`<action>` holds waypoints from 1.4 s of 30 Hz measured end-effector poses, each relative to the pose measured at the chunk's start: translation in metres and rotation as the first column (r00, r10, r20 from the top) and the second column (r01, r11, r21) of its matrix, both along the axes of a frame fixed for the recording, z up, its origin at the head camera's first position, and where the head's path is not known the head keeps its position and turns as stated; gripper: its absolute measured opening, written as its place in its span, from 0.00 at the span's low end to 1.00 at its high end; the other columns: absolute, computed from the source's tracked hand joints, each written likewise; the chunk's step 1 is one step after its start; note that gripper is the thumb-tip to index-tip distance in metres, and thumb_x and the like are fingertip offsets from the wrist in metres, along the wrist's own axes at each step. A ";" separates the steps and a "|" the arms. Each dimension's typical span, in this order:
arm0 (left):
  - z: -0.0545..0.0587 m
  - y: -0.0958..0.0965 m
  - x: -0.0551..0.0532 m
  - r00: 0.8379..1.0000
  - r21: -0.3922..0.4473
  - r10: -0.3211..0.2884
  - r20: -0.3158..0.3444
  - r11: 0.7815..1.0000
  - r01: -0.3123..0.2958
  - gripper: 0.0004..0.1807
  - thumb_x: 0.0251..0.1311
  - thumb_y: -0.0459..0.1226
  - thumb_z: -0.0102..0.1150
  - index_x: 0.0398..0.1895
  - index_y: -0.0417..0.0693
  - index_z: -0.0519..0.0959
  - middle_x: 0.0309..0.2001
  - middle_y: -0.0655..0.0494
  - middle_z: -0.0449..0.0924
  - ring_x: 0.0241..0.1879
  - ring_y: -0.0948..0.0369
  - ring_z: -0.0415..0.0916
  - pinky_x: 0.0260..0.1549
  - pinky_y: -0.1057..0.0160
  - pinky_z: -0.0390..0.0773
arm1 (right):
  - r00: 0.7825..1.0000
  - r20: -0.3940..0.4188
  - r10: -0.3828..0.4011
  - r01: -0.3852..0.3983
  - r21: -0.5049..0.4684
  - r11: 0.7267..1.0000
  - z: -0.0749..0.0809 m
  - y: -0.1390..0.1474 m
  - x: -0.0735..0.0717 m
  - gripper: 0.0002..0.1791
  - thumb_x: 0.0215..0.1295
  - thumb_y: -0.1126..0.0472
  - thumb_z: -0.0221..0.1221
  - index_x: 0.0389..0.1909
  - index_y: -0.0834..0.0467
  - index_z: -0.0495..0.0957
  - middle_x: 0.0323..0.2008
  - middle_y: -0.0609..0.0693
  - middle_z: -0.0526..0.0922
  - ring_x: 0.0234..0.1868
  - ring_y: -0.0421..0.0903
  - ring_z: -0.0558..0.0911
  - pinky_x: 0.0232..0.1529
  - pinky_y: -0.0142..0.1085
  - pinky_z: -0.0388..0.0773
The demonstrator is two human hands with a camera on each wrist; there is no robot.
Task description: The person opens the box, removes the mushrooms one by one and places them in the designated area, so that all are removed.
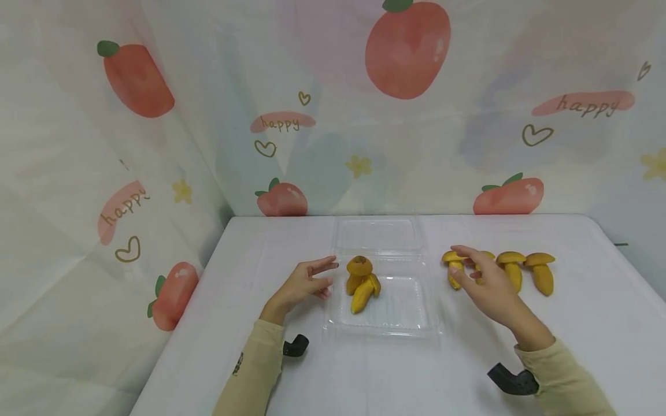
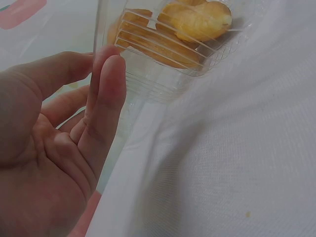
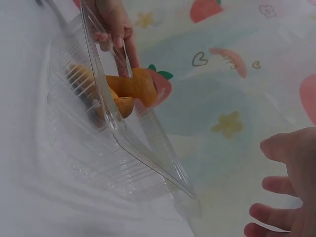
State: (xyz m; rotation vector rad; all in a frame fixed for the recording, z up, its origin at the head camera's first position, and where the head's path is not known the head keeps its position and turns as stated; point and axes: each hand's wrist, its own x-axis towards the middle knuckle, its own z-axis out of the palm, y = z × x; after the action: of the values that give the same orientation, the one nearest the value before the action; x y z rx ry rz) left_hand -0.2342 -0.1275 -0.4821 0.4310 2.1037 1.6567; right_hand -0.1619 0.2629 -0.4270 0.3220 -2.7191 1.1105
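Note:
A clear plastic clamshell box (image 1: 395,300) lies on the table with its lid (image 1: 378,236) folded back flat. A small heap of yellow-brown mushrooms (image 1: 360,267) sits at the left side of its base. My left hand (image 1: 300,282) is at the box's left edge, fingers fairly straight; in the left wrist view its fingertips (image 2: 112,74) are right at the wall. To the right, my right hand (image 1: 491,292) hovers by a row of several mushrooms (image 1: 541,273), partly hiding two of them. Its fingers are spread and hold nothing, as the right wrist view shows.
A white cloth covers the table (image 1: 364,375). Behind it and on the left hang curtains (image 1: 333,69) printed with fruit and hearts. Black curved pieces (image 1: 514,381) stick out at both sleeves.

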 end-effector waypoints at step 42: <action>0.000 -0.002 0.001 0.999 0.046 0.039 -0.007 0.998 -0.038 0.35 0.66 0.27 0.56 0.77 0.41 0.62 0.74 0.43 0.67 0.25 0.66 0.77 0.31 0.71 0.84 | 0.869 0.387 0.307 -0.213 -0.269 0.939 -0.037 -0.113 -0.020 0.33 0.77 0.55 0.54 0.75 0.65 0.57 0.69 0.72 0.68 0.67 0.67 0.73 0.66 0.58 0.74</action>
State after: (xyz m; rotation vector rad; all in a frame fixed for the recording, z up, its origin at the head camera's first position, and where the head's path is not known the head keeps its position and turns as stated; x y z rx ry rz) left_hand -0.2331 -0.1299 -0.4820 0.4139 2.0955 1.7303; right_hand -0.1818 0.1495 -0.4640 0.4758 -2.9366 1.7240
